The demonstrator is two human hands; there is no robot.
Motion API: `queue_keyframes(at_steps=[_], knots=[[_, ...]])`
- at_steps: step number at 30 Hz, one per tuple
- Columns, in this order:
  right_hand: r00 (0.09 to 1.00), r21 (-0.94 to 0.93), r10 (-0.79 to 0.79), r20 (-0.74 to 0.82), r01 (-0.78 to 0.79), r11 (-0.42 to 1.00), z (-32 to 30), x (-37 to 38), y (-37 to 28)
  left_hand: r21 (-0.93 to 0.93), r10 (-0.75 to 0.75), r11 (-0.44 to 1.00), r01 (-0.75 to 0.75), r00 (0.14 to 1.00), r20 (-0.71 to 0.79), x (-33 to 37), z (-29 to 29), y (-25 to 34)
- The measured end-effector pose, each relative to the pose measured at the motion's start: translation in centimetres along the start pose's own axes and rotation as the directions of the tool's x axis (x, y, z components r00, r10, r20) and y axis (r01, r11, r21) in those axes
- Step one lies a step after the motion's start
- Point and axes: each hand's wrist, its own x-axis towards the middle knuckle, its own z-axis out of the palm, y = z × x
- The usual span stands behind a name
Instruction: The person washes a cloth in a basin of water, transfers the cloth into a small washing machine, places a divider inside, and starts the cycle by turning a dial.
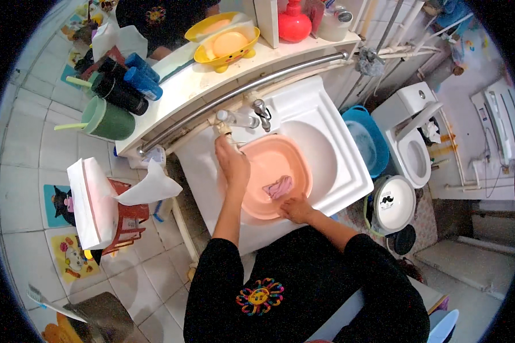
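A peach-coloured plastic basin stands in the white washbasin, with a crumpled pink cloth lying in it. My left hand reaches along the basin's left side, its fingers closed at a cream plastic tap; their tips are partly hidden. At the near rim, my right hand grips the basin, fingers curled over the edge. Behind the basin are a metal faucet and a clear bottle lying on its side.
A shelf above the washbasin carries cups, a yellow soap dish and a red bottle. Tissues hang at left. To the right stand a blue tub, a white bucket and a toilet.
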Motion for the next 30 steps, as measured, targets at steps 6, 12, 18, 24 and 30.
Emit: queue_keyframes(at_steps=[6, 12, 18, 24, 30], knots=[[0.903, 0.109, -0.036, -0.429, 0.092, 0.99, 0.4, -1.2, 0.2, -0.177, -0.07, 0.967, 0.185, 0.856, 0.513, -12.1, 7.3, -3.1], [0.886, 0.215, -0.053, -0.461, 0.17, 0.962, 1.0, -1.5, 1.8, -0.087, 0.097, 0.995, -0.05, 0.709, 0.698, -15.6, 9.9, -3.1], [0.901, 0.175, -0.085, -0.424, 0.174, 0.969, 1.8, -1.2, 3.3, -0.157, 0.068, 0.977, 0.145, 0.487, 0.871, -13.5, 8.1, -1.7], [0.807, 0.5, 0.163, -0.567, 0.181, 0.847, -3.4, -1.7, 1.7, -0.512, 0.048, 0.605, 0.61, 0.614, 0.788, -12.3, 6.2, -3.1], [0.706, 0.62, 0.239, -0.666, 0.346, 0.704, -1.3, 3.5, 4.0, -0.499, 0.153, 0.588, 0.637, 0.519, 0.841, -8.7, 1.0, -1.2]])
